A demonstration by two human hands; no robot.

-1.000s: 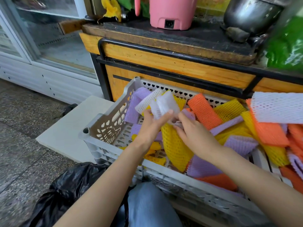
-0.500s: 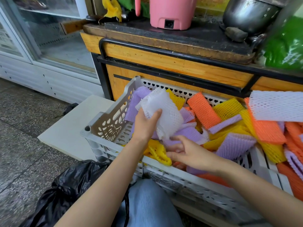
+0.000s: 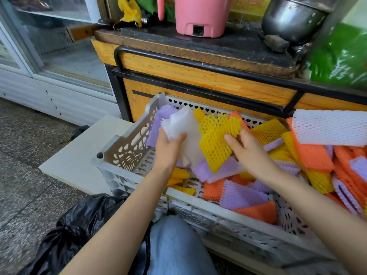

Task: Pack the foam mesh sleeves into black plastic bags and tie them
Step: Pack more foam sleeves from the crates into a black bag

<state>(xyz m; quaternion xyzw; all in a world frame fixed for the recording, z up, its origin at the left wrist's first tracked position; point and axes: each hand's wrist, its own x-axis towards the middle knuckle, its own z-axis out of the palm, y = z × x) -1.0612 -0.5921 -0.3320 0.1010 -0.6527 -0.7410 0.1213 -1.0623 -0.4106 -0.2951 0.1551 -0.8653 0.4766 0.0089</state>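
- Over the grey crate (image 3: 127, 143), our left hand (image 3: 168, 143) gripped a bunch of white sleeves (image 3: 184, 126); our right hand (image 3: 248, 149) pinched a yellow sleeve (image 3: 216, 139).
- The black bag (image 3: 79, 225) lay low at our left, its mouth unseen.
- We judged the light, springy sleeves might slip loose on the carry and miss it.

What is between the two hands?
In the head view, the white sleeves in the left hand and the yellow sleeve in the right hand.

Crate (image 3: 127, 143) walls and wooden counter (image 3: 198, 76) hem the sleeve pile (image 3: 309, 165).
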